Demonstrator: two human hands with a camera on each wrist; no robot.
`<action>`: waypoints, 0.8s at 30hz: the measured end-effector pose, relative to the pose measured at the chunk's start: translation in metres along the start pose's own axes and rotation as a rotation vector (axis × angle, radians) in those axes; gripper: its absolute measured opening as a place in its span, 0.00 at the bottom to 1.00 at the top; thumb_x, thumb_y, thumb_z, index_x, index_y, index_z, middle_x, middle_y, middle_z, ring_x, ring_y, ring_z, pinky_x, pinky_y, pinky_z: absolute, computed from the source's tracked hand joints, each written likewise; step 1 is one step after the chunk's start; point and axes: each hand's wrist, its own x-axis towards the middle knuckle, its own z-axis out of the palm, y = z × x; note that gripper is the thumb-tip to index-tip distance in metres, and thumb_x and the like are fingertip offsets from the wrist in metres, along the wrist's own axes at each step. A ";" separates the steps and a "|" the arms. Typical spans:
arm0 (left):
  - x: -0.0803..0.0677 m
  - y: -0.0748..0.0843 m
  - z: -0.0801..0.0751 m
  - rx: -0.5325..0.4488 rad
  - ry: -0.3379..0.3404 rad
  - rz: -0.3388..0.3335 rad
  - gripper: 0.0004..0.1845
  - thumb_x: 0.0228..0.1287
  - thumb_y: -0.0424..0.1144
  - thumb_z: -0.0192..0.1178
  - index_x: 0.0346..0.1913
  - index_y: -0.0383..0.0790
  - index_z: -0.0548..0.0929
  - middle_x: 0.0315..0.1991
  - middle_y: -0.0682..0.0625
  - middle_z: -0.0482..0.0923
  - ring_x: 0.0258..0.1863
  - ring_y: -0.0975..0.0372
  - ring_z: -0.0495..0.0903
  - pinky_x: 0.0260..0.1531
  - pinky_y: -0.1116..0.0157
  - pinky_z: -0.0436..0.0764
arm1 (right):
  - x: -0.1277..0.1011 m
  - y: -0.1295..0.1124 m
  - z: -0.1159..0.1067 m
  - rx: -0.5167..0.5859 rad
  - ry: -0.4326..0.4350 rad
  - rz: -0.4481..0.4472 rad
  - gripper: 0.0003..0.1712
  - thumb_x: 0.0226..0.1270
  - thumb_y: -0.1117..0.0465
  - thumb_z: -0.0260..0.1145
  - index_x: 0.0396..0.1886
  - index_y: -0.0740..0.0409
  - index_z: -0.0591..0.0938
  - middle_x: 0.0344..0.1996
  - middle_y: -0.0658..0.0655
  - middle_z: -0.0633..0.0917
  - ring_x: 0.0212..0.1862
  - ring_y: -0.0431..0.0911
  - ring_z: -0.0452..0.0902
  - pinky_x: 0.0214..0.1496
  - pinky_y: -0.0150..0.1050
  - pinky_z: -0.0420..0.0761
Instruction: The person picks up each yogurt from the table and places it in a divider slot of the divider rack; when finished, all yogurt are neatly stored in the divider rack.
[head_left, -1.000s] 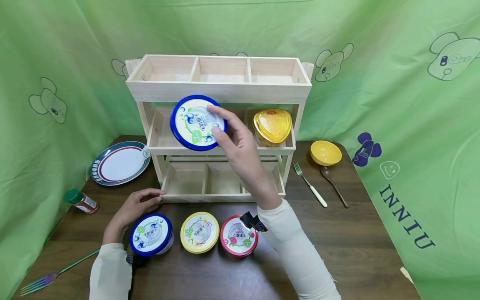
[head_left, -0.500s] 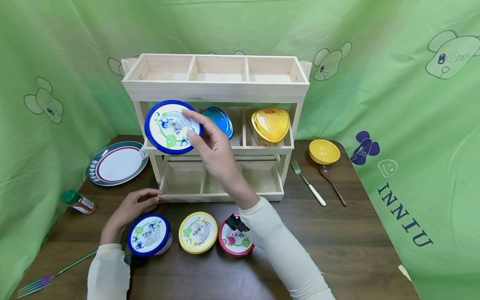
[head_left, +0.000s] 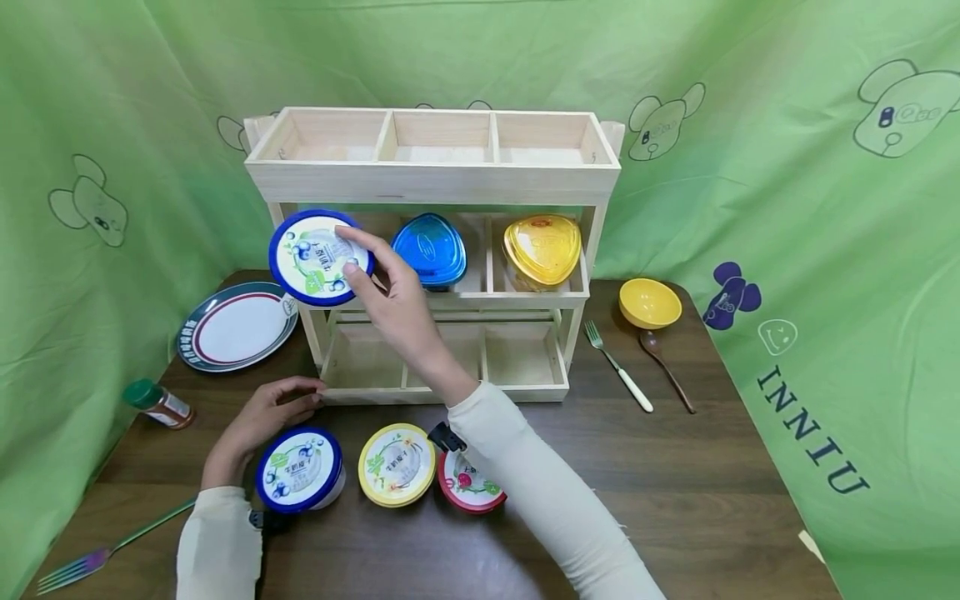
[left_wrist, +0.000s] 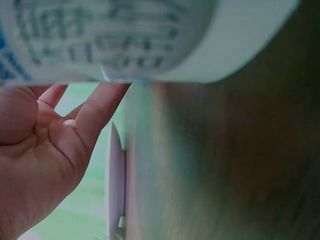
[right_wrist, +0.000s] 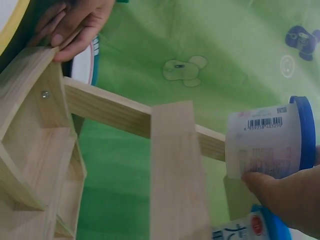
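My right hand [head_left: 401, 312] grips a white tub with a blue lid [head_left: 311, 262], fingertips on the lid. This tub is tilted lid toward me, in front of the left compartment of the rack's middle shelf; its barcoded side [right_wrist: 262, 145] shows in the right wrist view. A blue-lidded container [head_left: 429, 250] fills the middle compartment, a yellow-lidded one [head_left: 543, 250] the right. My left hand [head_left: 262, 417] holds the lower left front corner of the wooden rack [head_left: 435, 183] between thumb and fingers. Beside that wrist stands another blue-lidded tub [head_left: 300, 471], large in the left wrist view.
Yellow-lidded [head_left: 397, 465] and red-lidded [head_left: 468, 483] tubs stand before the rack, the latter partly under my right sleeve. At left are a plate [head_left: 238, 327], a spice jar [head_left: 159, 403] and a fork [head_left: 82, 568]. At right are a bowl [head_left: 650, 304], fork [head_left: 626, 379] and spoon [head_left: 667, 371].
My right hand has carried the blue-lidded tub left and slightly down, from before the middle compartment to the left one, uncovering the blue-lidded container. My left hand has stayed at the rack's corner.
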 end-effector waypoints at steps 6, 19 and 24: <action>-0.001 -0.003 0.000 0.003 0.008 -0.021 0.20 0.86 0.34 0.57 0.71 0.25 0.77 0.69 0.29 0.74 0.58 0.63 0.84 0.59 0.62 0.87 | 0.006 0.014 0.000 -0.034 0.084 0.027 0.25 0.87 0.65 0.58 0.79 0.59 0.75 0.79 0.57 0.72 0.74 0.41 0.71 0.73 0.34 0.77; -0.002 -0.003 -0.001 0.001 0.027 -0.044 0.20 0.86 0.36 0.57 0.70 0.27 0.79 0.69 0.29 0.74 0.58 0.64 0.85 0.59 0.63 0.86 | 0.010 0.032 0.003 -0.038 0.172 0.083 0.25 0.87 0.62 0.60 0.79 0.55 0.76 0.79 0.55 0.72 0.69 0.39 0.72 0.71 0.31 0.77; 0.000 0.000 0.001 0.007 0.030 -0.046 0.20 0.85 0.36 0.58 0.70 0.29 0.79 0.71 0.31 0.73 0.62 0.55 0.84 0.59 0.62 0.87 | 0.012 0.034 0.001 -0.060 0.174 0.085 0.25 0.87 0.62 0.60 0.78 0.54 0.77 0.78 0.54 0.73 0.70 0.41 0.73 0.71 0.31 0.78</action>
